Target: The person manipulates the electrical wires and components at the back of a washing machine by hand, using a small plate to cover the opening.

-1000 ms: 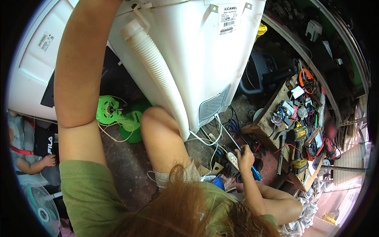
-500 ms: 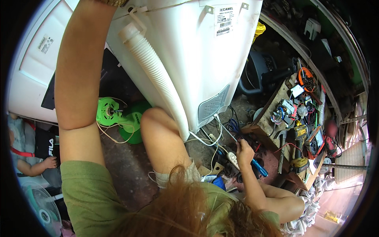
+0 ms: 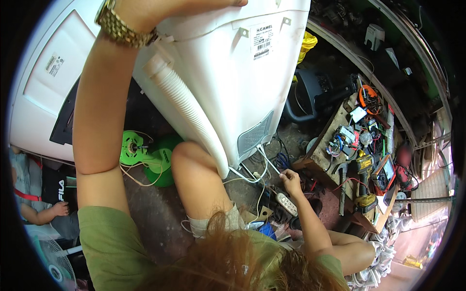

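A white washing machine body (image 3: 213, 63) stands tilted before me, with a ribbed white drain hose (image 3: 191, 109) down its left side. My left hand (image 3: 194, 7), below which a gold watch sits on the wrist, reaches to the machine's upper part; the top edge of the picture cuts off most of its fingers. At the lower right, my right hand (image 3: 291, 182) pinches a white power cord (image 3: 270, 162). That cord runs from beneath a grey vented panel (image 3: 256, 137) low on the machine. A white power strip (image 3: 286, 204) lies just below my right hand.
A wooden bench (image 3: 335, 154) on the right carries a yellow-black drill (image 3: 365, 180), an orange bowl and electronic parts. Green fan parts (image 3: 145, 157) lie left of my bent knee. A child's hand (image 3: 60, 208) shows at far left, above a standing fan (image 3: 53, 259).
My left hand and watch have come lower into view. The machine appears shifted slightly left and down. A blue handle beside my right wrist is now out of sight; the cord remains pinched.
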`<act>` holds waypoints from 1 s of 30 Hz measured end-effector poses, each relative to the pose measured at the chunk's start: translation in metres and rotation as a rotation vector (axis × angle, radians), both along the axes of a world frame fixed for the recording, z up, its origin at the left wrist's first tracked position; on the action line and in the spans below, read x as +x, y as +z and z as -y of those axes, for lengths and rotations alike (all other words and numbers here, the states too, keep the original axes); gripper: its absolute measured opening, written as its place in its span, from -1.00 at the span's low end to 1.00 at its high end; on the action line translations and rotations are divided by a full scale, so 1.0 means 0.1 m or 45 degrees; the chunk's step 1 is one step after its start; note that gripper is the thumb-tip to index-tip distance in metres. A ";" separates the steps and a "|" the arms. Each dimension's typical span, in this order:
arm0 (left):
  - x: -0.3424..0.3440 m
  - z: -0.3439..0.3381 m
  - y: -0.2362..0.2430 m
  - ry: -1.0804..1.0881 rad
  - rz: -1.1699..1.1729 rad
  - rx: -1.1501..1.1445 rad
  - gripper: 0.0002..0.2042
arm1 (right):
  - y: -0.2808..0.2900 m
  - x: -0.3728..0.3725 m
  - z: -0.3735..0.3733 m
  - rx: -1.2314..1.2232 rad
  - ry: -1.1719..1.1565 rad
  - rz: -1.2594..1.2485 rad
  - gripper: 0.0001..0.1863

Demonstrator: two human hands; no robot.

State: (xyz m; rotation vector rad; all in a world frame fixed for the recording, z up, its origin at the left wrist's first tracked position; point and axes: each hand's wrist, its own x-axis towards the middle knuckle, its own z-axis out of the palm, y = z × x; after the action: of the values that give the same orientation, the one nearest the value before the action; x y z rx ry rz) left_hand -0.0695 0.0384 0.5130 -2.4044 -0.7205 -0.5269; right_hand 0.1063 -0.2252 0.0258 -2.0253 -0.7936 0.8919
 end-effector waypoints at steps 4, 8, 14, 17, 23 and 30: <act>0.00 0.06 -0.01 0.046 0.077 -0.049 -0.54 | -0.23 0.28 0.04 -0.147 -0.017 -0.461 -0.82; 0.03 0.09 -0.07 0.052 0.179 -0.063 -0.58 | -0.64 0.41 0.37 -0.104 0.145 0.414 -0.77; 0.13 0.17 -0.17 -0.170 0.288 -0.150 -0.69 | -1.14 0.47 0.91 -0.510 0.112 0.830 -0.56; 0.14 0.35 -0.23 -0.439 0.252 -0.297 -0.73 | -0.98 0.30 0.46 -0.210 0.022 0.641 -0.25; 0.22 0.48 -0.29 -0.403 0.159 -0.387 -0.70 | 0.01 -0.73 -0.72 0.439 -0.015 -0.725 0.29; 0.18 0.37 -0.37 -0.344 0.153 -0.231 -0.70 | 0.20 -1.09 -1.38 0.814 -0.140 -0.684 0.33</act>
State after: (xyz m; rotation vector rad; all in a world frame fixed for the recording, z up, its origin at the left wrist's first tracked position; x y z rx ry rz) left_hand -0.0515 0.0010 0.4761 -2.6777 -0.5130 -0.7485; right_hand -0.0026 -0.0868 0.0461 -1.1847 -0.5574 0.9133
